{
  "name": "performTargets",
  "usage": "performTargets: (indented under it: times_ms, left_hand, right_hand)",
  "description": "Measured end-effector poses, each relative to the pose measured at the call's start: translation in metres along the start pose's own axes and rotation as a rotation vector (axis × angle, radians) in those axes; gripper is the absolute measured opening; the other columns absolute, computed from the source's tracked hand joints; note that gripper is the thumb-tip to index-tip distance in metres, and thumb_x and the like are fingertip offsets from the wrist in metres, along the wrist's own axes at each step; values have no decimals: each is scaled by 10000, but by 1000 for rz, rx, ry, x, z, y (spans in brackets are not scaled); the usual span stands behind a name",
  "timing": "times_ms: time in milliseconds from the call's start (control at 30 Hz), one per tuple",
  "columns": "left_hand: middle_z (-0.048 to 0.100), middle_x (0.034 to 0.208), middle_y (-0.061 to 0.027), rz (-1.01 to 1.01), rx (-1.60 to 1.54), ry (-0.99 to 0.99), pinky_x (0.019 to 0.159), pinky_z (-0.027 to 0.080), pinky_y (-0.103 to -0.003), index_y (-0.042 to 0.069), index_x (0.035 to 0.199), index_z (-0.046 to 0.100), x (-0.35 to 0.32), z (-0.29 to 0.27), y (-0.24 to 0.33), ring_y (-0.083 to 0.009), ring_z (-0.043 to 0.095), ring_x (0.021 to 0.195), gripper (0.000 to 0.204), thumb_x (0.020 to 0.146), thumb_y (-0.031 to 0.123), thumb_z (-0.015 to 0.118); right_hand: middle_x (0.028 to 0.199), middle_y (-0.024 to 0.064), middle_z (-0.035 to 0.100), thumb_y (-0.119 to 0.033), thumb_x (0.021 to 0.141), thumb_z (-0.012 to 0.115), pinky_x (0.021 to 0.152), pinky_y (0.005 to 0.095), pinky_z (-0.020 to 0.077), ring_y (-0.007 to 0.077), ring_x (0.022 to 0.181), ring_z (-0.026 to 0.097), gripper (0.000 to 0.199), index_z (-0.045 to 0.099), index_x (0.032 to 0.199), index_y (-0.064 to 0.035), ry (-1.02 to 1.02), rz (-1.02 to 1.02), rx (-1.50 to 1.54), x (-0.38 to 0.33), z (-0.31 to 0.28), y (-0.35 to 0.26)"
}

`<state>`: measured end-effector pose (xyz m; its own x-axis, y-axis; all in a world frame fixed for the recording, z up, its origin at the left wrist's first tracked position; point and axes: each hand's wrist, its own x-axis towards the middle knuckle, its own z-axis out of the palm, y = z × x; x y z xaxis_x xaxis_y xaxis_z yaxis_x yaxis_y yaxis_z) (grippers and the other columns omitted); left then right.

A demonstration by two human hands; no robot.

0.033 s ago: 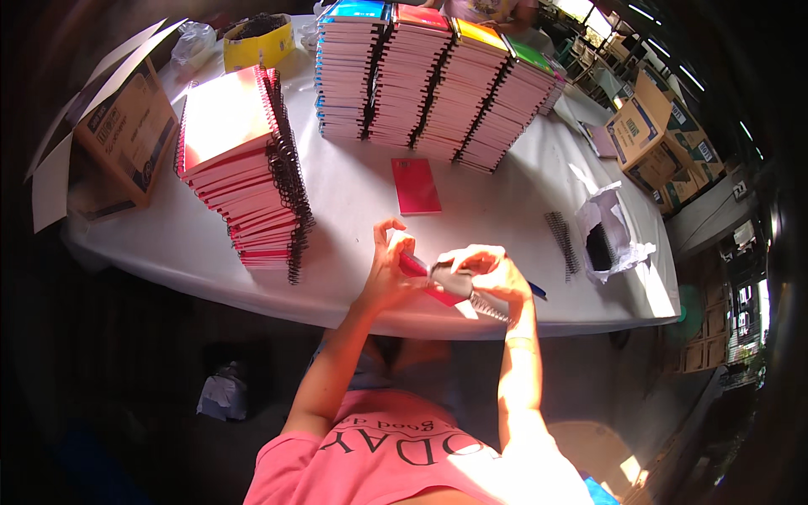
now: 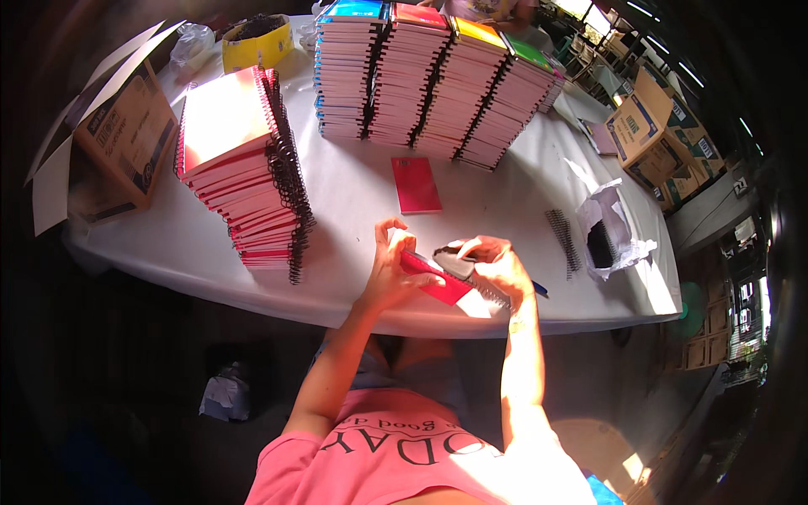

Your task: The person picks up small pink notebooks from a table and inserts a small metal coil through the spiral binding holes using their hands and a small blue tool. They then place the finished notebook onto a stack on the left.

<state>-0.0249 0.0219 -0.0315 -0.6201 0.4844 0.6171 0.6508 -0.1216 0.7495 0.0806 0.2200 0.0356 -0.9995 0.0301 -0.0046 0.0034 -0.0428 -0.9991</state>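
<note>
My left hand (image 2: 389,271) grips the left side of a small red-covered notebook (image 2: 435,279), held just above the near edge of the white table (image 2: 353,210). My right hand (image 2: 498,263) is closed over the notebook's right end, fingers on the black spiral coil (image 2: 492,293) running along its edge. A loose red cover (image 2: 416,185) lies flat on the table beyond my hands.
A tall leaning stack of red spiral notebooks (image 2: 240,168) stands at left; several more stacks (image 2: 429,76) line the back. A loose black coil (image 2: 562,240) and a white bag (image 2: 614,227) lie at right. Cardboard boxes (image 2: 126,126) (image 2: 652,139) flank the table. A yellow tub (image 2: 257,42) sits far left.
</note>
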Motion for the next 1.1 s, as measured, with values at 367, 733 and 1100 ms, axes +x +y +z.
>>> performTargets:
  times_ms: [367, 733, 1100]
  left_hand:
    - [364, 1057, -109, -39, -145, 59, 671, 426, -343, 118, 1039, 536, 2, 9, 3, -222, 440, 897, 671, 496, 269, 900]
    - [402, 1078, -147, 0, 227, 82, 758, 431, -391, 94, 842, 623, -7, 14, 29, -277, 432, 995, 358, 608, 256, 840]
    - [394, 1030, -134, -55, 140, 82, 785, 418, -395, 82, 813, 633, -3, 7, 33, -270, 390, 999, 310, 623, 232, 825]
  right_hand:
    - [1132, 175, 614, 137, 610, 505, 977, 322, 412, 213, 1075, 561, 381, 626, 960, 46, -168, -166, 143, -2, 16, -18]
    - [1030, 128, 548, -142, 635, 830, 709, 345, 504, 240, 827, 565, 487, 666, 1085, -56, 790, -470, -1155, -34, 84, -15]
    - [882, 95, 549, -161, 601, 847, 662, 338, 511, 229, 747, 585, 438, 691, 993, -41, 967, -506, -1049, -71, 111, -23]
